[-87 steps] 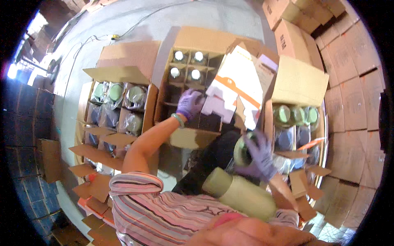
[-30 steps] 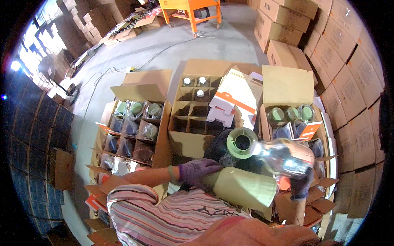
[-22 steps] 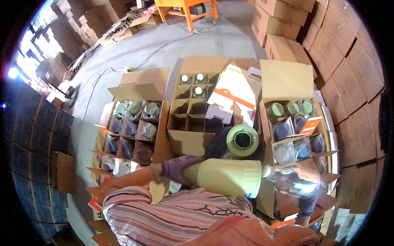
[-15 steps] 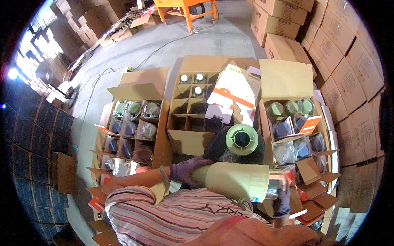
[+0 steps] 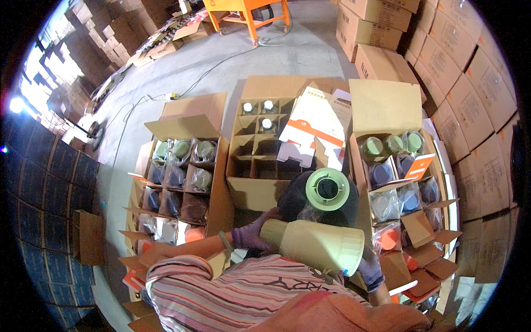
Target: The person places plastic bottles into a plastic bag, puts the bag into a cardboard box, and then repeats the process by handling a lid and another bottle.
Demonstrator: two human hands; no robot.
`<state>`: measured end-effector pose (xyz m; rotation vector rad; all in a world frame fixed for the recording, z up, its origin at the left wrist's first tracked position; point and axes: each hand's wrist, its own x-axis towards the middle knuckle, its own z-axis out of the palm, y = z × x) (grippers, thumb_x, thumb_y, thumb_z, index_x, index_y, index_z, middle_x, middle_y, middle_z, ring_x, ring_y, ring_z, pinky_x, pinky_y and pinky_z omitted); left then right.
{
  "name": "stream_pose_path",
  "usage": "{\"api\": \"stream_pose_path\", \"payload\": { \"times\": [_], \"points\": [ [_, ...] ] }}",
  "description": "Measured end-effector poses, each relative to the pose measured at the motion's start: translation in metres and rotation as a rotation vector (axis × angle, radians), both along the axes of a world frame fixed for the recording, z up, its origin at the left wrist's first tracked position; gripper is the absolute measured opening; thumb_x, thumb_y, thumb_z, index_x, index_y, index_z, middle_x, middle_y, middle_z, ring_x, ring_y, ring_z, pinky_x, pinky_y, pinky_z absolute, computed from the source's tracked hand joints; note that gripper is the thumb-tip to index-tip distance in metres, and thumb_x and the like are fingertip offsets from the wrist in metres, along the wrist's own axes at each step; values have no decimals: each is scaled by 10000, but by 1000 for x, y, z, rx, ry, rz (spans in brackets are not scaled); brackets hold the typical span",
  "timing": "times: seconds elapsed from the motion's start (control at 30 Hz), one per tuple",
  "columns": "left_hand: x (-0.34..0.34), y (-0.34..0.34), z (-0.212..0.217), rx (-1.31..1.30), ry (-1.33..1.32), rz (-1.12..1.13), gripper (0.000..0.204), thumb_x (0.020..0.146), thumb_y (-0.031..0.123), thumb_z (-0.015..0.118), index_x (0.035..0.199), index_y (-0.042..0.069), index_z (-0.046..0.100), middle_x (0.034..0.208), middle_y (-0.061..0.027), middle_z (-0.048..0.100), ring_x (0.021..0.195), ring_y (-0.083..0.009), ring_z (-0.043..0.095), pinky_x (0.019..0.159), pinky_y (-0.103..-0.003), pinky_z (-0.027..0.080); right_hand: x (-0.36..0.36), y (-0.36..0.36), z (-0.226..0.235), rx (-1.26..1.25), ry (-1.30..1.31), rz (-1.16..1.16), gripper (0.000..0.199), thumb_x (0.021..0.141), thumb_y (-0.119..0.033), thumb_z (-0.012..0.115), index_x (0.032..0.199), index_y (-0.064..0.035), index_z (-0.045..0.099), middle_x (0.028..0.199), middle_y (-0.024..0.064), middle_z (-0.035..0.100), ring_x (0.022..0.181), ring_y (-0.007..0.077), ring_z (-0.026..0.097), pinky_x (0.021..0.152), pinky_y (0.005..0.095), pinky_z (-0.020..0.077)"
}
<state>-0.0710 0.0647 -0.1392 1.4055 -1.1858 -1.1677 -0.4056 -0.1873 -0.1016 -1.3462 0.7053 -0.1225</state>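
Note:
A large pale green flask-shaped body (image 5: 318,243) lies sideways across my lap, narrow end to the left and wide end to the right. My left hand (image 5: 256,232), in a purple glove, is closed around the narrow end. At the wide end my gloved right hand (image 5: 371,271) presses close against the rim, its fingers partly hidden by the body. Just beyond stands a light green ring-shaped top (image 5: 327,189) with a dark round centre, and some clear plastic below it.
Divided cartons surround me: the left carton (image 5: 220,182) and right carton (image 5: 358,166) hold plastic-wrapped flasks. The middle carton (image 5: 251,191) holds several white-capped items and a folded white-and-orange box (image 5: 312,124). Stacked boxes (image 5: 462,110) line the right; an orange wheeled frame (image 5: 251,16) stands far off.
The shiny cylinder that stuck out of the wide end no longer shows. My right hand has moved left and in against that end. My left hand keeps its hold on the narrow end.

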Motion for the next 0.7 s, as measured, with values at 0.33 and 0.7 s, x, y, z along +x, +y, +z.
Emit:
{"api": "stream_pose_path", "payload": {
  "times": [0.33, 0.7],
  "points": [
    [-4, 4, -17, -69, 54, 38, 1281, 623, 179, 889, 1491, 158, -53, 1419, -145, 363, 1295, -261, 388, 1080, -447, 316, 1, -5, -12, -14, 1, 67, 650, 781, -178, 745, 1328, 11, 450, 1257, 150, 578, 1125, 195, 566, 979, 341, 436],
    [-12, 11, -11, -167, -5, 175, 1298, 560, 284, 919, 1486, 98, 29, 1431, -130, 329, 1317, -251, 347, 1085, -427, 304, -3, -11, -30, -447, 64, 381, 404, 780, -180, 716, 1128, 7, 630, 1041, 153, 683, 956, 246, 662, 844, 364, 516]
  ]
}}
